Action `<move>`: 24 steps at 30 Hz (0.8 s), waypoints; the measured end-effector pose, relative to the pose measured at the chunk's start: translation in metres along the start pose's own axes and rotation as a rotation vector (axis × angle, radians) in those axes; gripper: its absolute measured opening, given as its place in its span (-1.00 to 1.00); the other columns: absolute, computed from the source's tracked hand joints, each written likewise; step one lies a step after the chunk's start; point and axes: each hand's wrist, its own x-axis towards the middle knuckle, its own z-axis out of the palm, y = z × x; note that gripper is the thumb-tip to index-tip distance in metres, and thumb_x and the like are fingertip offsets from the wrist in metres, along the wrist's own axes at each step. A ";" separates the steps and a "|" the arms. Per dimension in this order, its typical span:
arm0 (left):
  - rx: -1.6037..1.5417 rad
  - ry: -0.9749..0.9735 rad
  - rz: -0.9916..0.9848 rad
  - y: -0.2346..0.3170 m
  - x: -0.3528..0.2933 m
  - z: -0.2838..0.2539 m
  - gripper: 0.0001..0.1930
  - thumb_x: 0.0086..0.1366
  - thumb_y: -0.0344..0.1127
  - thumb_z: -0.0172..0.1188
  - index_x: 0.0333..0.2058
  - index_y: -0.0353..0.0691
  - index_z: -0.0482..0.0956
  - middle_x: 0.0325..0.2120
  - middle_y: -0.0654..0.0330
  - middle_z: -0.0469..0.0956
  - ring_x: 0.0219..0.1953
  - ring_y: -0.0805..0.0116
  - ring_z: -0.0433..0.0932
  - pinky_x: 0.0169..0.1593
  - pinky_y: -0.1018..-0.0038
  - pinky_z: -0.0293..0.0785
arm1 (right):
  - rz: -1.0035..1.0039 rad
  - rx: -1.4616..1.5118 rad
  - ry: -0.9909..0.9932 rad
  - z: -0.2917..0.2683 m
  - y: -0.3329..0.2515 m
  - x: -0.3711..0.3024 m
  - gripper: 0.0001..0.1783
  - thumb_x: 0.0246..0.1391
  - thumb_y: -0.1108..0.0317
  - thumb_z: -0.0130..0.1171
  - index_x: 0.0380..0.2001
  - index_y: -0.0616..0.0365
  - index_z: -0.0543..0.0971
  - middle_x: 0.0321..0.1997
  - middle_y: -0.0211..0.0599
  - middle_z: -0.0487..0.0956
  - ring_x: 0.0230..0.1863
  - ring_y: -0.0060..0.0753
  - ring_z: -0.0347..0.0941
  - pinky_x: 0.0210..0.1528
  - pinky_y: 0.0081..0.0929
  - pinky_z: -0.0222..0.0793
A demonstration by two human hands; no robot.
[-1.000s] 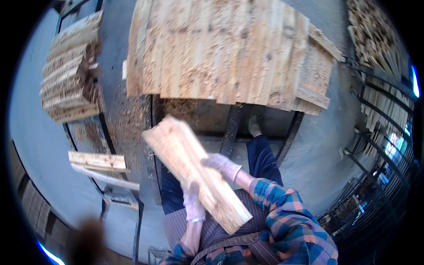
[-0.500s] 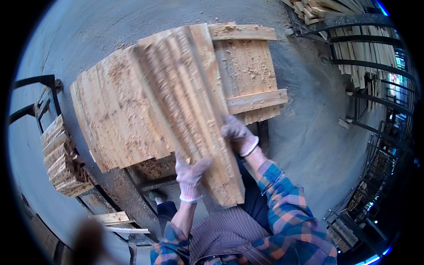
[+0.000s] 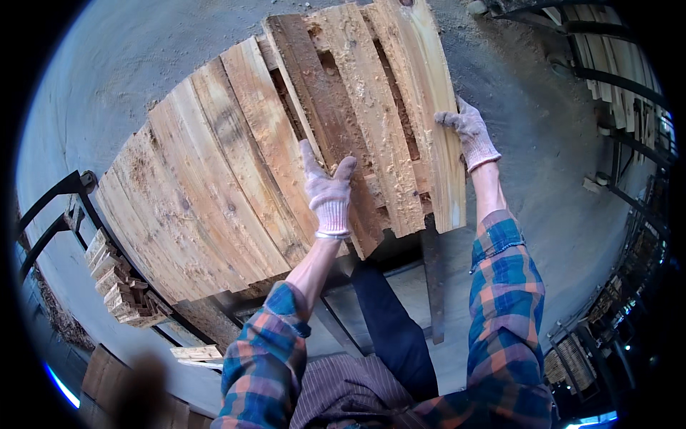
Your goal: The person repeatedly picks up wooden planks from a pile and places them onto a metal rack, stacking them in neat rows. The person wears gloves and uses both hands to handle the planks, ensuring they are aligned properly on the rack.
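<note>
My left hand point(image 3: 329, 191), in a whitish knit glove, lies over a brown wooden plank point(image 3: 321, 100), its index finger stretched out and thumb spread. My right hand point(image 3: 468, 130), gloved alike, grips the outer edge of the rightmost plank point(image 3: 421, 93), thumb on top and the other fingers partly hidden at its side. Between these two lies another rough plank point(image 3: 371, 107). Dark gaps part these planks, and a crosspiece point(image 3: 420, 175) shows beneath them. To the left, several pale planks point(image 3: 214, 136) lie edge to edge, strewn with wood crumbs.
Dark metal legs point(image 3: 433, 286) stand under the planks' near side. A metal rack point(image 3: 61, 204) is at the left, with a stack of short wood pieces point(image 3: 118, 286) beside it. More dark racks point(image 3: 622, 82) holding boards line the right. Dusty concrete floor point(image 3: 529, 93) surrounds the work.
The bundle of planks held in both hands now lies spread out on the right of the layer, over the crosspieces. My right hand has moved right and away from me; my hands are farther apart.
</note>
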 end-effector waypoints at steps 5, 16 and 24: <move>-0.266 -0.014 0.308 0.008 0.002 -0.067 -0.22 0.12 0.00 0.32 0.23 -0.25 0.27 0.23 0.05 0.28 0.29 0.06 0.21 0.33 0.26 0.12 | 0.034 -0.012 0.003 -0.015 0.012 0.004 -0.36 -0.19 0.39 0.30 0.07 0.24 0.48 -0.17 -0.33 0.58 -0.27 -0.52 0.45 -0.14 -0.54 0.40; 0.692 0.037 0.193 -0.108 0.054 -0.073 -0.19 0.24 0.35 -0.13 0.36 0.08 0.02 0.33 -0.18 -0.04 0.36 -0.24 -0.10 0.36 -0.02 -0.25 | 0.030 0.196 -0.078 0.067 0.005 0.002 -0.60 -0.02 0.43 0.24 -0.09 0.36 0.51 -0.41 -0.39 0.64 -0.40 -0.63 0.50 -0.27 -0.78 0.43; 0.663 0.042 0.213 -0.102 0.054 -0.070 -0.21 0.25 0.33 -0.12 0.35 0.08 0.04 0.34 -0.15 -0.03 0.37 -0.18 -0.07 0.37 0.01 -0.23 | -0.228 -1.189 0.341 0.116 -0.014 -0.017 0.11 -0.20 -0.29 0.31 0.33 0.01 0.11 -0.40 -0.30 0.31 -0.45 -0.51 0.32 -0.45 -0.35 0.44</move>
